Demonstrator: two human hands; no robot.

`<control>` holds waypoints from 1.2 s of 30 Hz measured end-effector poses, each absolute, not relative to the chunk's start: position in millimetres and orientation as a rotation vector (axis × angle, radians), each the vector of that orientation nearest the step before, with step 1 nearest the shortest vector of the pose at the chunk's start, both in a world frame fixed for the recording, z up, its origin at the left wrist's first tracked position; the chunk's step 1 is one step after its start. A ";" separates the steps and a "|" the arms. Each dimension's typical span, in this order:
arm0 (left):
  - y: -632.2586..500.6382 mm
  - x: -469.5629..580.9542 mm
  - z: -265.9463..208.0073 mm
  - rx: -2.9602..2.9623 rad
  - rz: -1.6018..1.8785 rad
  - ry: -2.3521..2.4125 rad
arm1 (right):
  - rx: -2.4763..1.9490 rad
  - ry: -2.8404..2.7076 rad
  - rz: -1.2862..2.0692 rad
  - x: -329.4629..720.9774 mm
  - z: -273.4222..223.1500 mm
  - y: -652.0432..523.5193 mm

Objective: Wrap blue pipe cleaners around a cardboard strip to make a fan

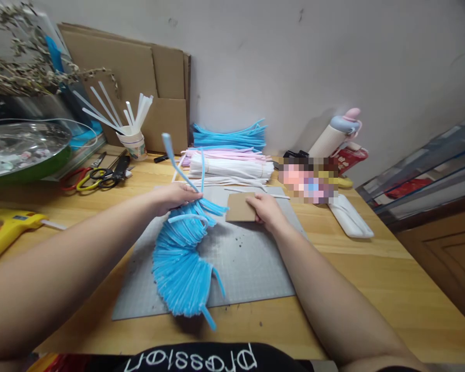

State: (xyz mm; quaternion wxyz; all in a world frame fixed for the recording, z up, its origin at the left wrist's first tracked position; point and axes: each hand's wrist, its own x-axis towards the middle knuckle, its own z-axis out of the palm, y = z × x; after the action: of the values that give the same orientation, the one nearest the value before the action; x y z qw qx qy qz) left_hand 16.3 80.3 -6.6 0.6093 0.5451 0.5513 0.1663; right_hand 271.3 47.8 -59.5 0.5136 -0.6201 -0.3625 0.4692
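Grey mat [248, 268], left hand [176, 196] gripping blue pipe-cleaner fan [182, 263] curving toward viewer, right hand [267, 209] pinching cardboard [239, 207]

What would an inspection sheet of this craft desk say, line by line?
Surface: wooden table with a grey cutting mat.
Job's things: curved row of blue pipe cleaners; small cardboard piece.
Clutter: pipe cleaner stacks, scissors, yellow glue gun, paper cup of sticks, bottle.
Grippers: left hand grips the blue pipe cleaners; right hand rests on the cardboard piece.
Cables: nothing seen.
Surroundings: white wall, leaning cardboard sheets.
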 end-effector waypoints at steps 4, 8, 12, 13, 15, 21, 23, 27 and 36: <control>68.0 4.9 -9.1 1.237 0.398 1.195 | -1.548 -1.135 0.760 271.8 -47.6 38.9; 52.9 4.8 -11.5 1.408 0.437 1.065 | -1.374 -1.402 1.036 237.8 -42.1 23.8; 36.1 17.6 -9.9 1.728 0.469 1.076 | -1.134 -1.272 1.735 213.6 -43.4 9.1; 32.0 20.0 -9.6 1.781 0.529 1.126 | -1.079 -1.248 1.801 211.5 -44.6 6.1; 24.8 21.6 -9.7 1.814 0.636 1.250 | -1.014 -1.172 1.846 210.6 -47.1 1.5; 13.3 14.8 -4.4 1.738 0.561 1.287 | -0.865 -1.044 1.963 214.0 -43.7 -2.5; 9.9 17.1 3.8 1.767 0.541 1.247 | -0.839 -1.024 1.959 214.1 -35.8 -4.6; 0.5 25.7 22.8 1.960 0.503 1.238 | -0.914 -1.142 1.754 213.3 -16.7 -13.2; -4.7 17.1 17.4 2.051 0.614 1.137 | -0.943 -1.096 1.791 211.5 -20.9 -14.6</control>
State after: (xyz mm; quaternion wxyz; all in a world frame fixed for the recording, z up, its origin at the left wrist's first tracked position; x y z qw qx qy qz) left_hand 17.1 -4.7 17.4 0.3512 0.7922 0.4390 0.2372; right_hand 211.5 -14.6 -20.9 0.4074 -0.3742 -0.4348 0.7106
